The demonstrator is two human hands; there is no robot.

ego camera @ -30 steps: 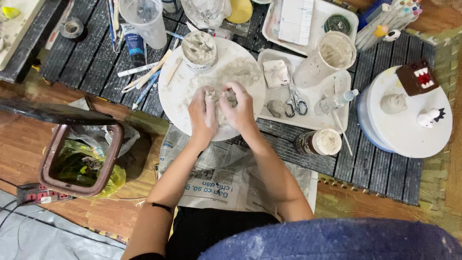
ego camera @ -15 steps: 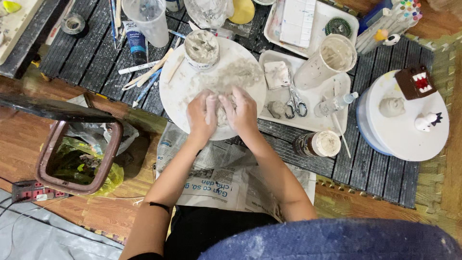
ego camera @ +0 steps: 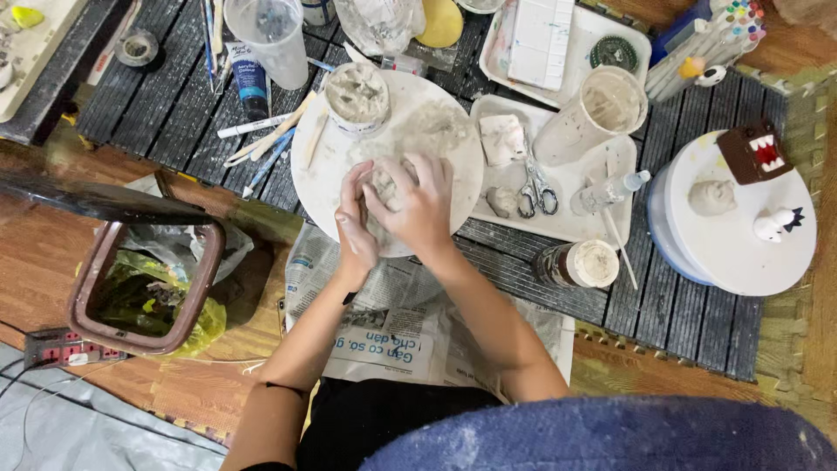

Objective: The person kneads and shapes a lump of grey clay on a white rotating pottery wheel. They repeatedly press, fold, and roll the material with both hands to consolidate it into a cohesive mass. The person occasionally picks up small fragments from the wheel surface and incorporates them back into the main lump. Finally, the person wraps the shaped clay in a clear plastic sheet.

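A grey lump of clay point(ego camera: 384, 181) sits on a round white board point(ego camera: 453, 148) smeared with clay. My left hand point(ego camera: 353, 228) cups the lump from the left, and my right hand point(ego camera: 420, 202) presses over it from the right, so most of the lump is hidden. A small tub of grey clay point(ego camera: 356, 98) stands at the board's far left edge.
A white tray point(ego camera: 567, 228) to the right holds scissors point(ego camera: 535, 187), clay bits, a tall cup point(ego camera: 602, 109) and a small bottle. A white turntable point(ego camera: 741, 253) at far right carries small figures. Brushes point(ego camera: 261, 144) lie left of the board; a bin point(ego camera: 144, 283) stands on the floor, newspaper point(ego camera: 392, 323) under my arms.
Both hands have drawn closer together around the lump, the right hand now lying over its top. The view has shifted slightly.
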